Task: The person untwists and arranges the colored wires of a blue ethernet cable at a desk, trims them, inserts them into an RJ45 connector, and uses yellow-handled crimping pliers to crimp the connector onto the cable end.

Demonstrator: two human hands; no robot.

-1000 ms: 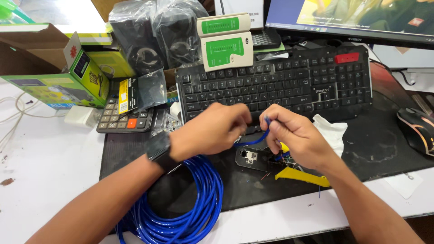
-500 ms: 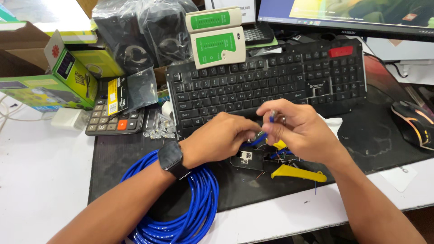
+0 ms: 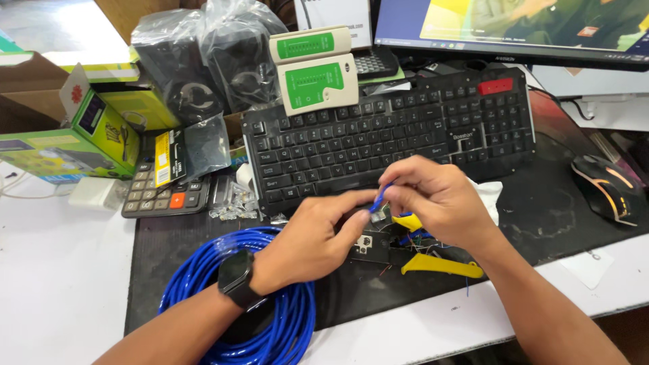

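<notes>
Coiling up at the near edge of the black desk mat (image 3: 541, 223) is a blue network cable (image 3: 236, 318), a big loose loop lying right under the person's left forearm, just past the dark smartwatch (image 3: 234, 278). The free cable end (image 3: 378, 197) rises from between the two hands, which meet above the mat. The left hand (image 3: 307, 243) has its fingers curled and its thumb and fingertips pinching something small and clear at the cable tip, looks like a plug, but it's too tiny to be sure. The right hand (image 3: 439, 203) pinches the blue cable end from the other side, fingers pressed together around it. Directly below the hands sits a yellow-handled crimping tool (image 3: 439, 265) on the mat, with little wire scraps around it. Further back is a black keyboard (image 3: 385, 132), a mouse (image 3: 606, 188) off to the right, and a calculator (image 3: 165, 192) on the left. Behind the keyboard lean two green-and-white cable testers (image 3: 314, 71), then bagged speakers (image 3: 203, 67) and a monitor (image 3: 514, 27).
</notes>
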